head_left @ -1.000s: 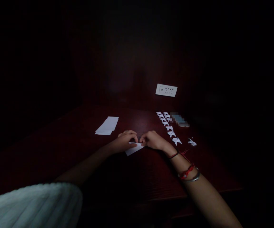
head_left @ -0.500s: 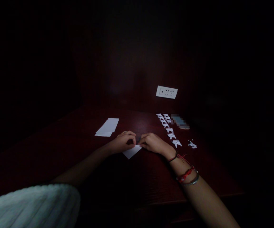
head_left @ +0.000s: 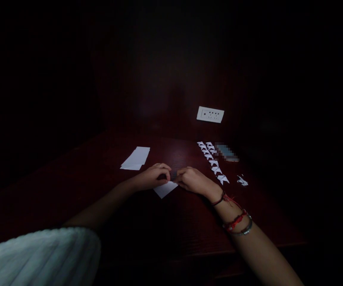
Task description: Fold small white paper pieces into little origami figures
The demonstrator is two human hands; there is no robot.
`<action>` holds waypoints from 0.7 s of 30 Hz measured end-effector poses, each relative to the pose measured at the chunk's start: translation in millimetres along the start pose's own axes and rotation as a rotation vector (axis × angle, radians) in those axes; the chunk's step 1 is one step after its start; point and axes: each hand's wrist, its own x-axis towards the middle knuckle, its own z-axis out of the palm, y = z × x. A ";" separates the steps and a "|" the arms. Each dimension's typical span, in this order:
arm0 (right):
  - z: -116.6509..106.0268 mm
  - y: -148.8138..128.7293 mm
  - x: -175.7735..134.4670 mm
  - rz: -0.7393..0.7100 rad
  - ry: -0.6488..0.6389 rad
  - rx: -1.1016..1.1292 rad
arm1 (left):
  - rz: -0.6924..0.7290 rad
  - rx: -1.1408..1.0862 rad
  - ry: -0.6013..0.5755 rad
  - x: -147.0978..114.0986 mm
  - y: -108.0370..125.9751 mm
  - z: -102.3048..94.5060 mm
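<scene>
A small white sheet of paper [head_left: 164, 190] lies on the dark red table, one corner pointing toward me. My left hand [head_left: 154, 176] pinches its far edge from the left, fingers curled and a ring on one of them. From the right, my right hand [head_left: 191, 179] has its fingers closed on the paper's right corner. The hands are close together but apart, and their fingers cover the sheet's upper edge.
Left of centre lies a stack of white paper sheets [head_left: 135, 158]. On the right are rows of folded paper pieces [head_left: 215, 163], a pixelated phone [head_left: 228, 153] and some paper scraps [head_left: 242, 180]. A white wall socket [head_left: 210, 114] is behind. The table's front edge [head_left: 207, 253] is near me.
Both hands stay at the paper with almost the same grip. The view has shifted slightly, so the surrounding things appear a little further right and up.
</scene>
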 end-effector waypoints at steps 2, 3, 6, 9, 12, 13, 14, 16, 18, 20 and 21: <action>-0.9 -1.6 0.2 0.007 -0.012 -0.028 | 0.038 0.000 -0.009 -0.4 -0.2 -1.6; -1.2 -2.3 0.3 0.008 -0.016 -0.037 | 0.059 0.000 -0.015 -0.5 0.1 -2.4; -0.8 -3.6 0.3 0.004 -0.015 -0.043 | 0.117 0.009 -0.029 -0.6 1.6 -3.8; 1.3 -4.5 -1.5 0.008 -0.010 -0.056 | 0.170 0.045 -0.006 -0.9 2.1 -2.9; 3.9 -5.8 -5.5 0.035 -0.012 -0.070 | 0.228 0.101 0.008 -2.3 0.0 -0.6; 4.9 -6.2 -7.3 0.044 -0.013 -0.072 | 0.239 0.123 0.007 -3.3 -1.2 0.2; 5.9 -6.5 -9.3 0.048 -0.016 -0.073 | 0.246 0.145 0.003 -4.5 -2.5 0.9; 7.9 -6.6 -13.4 0.042 -0.020 -0.079 | 0.249 0.175 0.004 -7.4 -4.4 1.4; 9.7 -5.5 -17.5 0.031 -0.019 -0.080 | 0.247 0.186 0.007 -10.7 -4.1 0.3; 10.7 -3.4 -20.9 0.027 -0.014 -0.069 | 0.241 0.191 -0.002 -13.4 -1.2 -2.4; 10.9 -2.1 -22.3 0.029 -0.014 -0.061 | 0.237 0.194 -0.009 -14.4 0.9 -4.0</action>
